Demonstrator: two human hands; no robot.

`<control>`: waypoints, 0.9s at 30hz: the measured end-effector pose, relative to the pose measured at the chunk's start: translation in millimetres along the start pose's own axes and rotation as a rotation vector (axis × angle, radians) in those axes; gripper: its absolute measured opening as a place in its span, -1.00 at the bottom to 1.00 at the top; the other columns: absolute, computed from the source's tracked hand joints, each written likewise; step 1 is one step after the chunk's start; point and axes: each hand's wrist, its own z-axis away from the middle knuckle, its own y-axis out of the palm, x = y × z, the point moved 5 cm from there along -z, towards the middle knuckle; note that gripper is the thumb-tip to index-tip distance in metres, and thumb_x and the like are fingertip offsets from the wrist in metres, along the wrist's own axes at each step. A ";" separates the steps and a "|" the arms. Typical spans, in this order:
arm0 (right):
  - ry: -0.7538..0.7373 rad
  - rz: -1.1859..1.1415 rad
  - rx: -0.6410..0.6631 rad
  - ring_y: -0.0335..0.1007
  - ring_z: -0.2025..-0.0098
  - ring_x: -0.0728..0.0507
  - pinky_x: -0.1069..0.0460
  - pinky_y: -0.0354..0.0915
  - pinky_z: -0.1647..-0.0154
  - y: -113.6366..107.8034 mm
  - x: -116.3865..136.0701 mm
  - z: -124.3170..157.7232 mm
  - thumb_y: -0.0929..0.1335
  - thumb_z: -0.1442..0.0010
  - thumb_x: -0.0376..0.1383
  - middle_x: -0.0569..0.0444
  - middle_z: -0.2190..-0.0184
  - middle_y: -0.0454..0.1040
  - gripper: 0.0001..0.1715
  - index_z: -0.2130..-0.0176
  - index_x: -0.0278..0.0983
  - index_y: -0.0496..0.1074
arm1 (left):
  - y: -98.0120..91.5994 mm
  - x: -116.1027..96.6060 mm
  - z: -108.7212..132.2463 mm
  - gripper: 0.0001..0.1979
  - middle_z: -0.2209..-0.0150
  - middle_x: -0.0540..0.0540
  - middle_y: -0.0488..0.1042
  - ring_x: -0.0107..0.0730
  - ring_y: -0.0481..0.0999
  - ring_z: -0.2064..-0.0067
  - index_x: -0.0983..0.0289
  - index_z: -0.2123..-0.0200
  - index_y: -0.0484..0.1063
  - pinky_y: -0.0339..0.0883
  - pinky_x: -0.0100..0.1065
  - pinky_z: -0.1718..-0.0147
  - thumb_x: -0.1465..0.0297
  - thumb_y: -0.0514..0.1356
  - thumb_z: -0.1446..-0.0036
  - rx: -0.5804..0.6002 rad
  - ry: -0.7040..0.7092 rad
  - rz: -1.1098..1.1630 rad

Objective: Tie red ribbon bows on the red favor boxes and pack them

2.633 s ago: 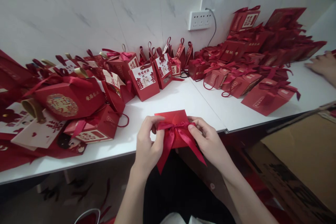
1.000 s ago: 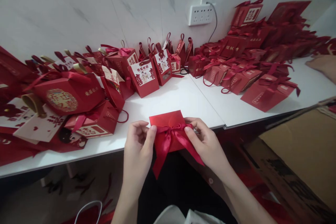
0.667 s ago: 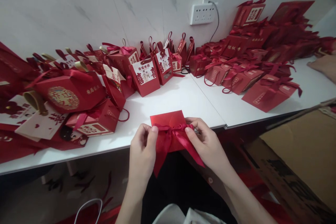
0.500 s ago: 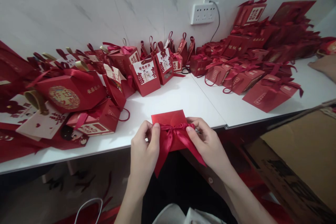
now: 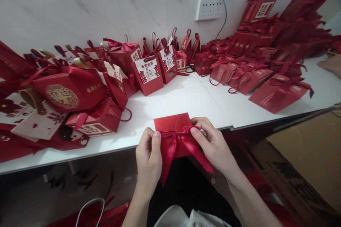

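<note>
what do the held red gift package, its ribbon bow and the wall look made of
Red gift package: probably smooth paper card, judging by crisp edges and a rounded flap. Ribbon bow: likely satin fabric; its soft folds catch shiny highlights. Wall: smooth, grey-veined panels with thin seams, either marble or marble-look tile.

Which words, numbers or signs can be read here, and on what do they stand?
"吾家有喜": white card, front middle box
"喜": same card, its neighbour
"囍": upper right label, lower left label, heart card
Too blurred for certainty: round emblem, carton print, gold lettering
Held red packet: none seen
</note>
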 end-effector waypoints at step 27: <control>0.411 -0.973 0.023 0.32 0.39 0.00 0.11 0.32 0.30 17.0 -26.1 -3.0 0.43 -0.05 -0.25 0.17 0.46 0.40 -0.89 0.35 -0.23 0.51 | 13.2 0.2 11.1 -0.70 0.54 -0.08 0.06 -0.55 0.07 0.50 0.25 0.56 0.07 0.08 -0.55 0.50 0.45 0.00 -0.24 -0.139 0.076 0.213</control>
